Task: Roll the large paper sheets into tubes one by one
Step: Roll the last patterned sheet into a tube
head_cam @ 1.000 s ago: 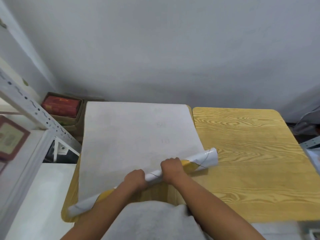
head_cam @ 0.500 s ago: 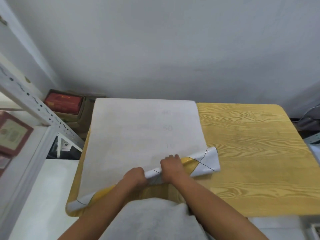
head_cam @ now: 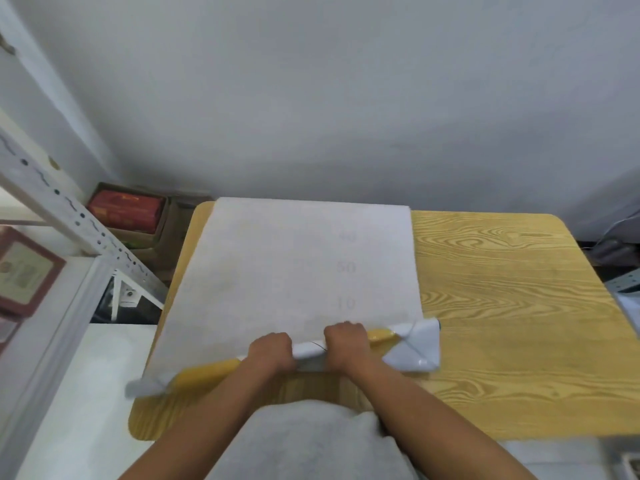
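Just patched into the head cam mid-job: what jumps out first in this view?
A big white sheet covers the left half of the wooden table, its near edge rolled into a started tube with yellow and white showing. The left hand and right hand grip that roll side by side near its middle. On the floor beyond the table's left corner sits a red box beside a white metal rack.

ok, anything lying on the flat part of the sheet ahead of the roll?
Nothing visible. Both hands, left and right, grip the rolled edge; the flat paper sheet ahead lies bare to the table's far edge.
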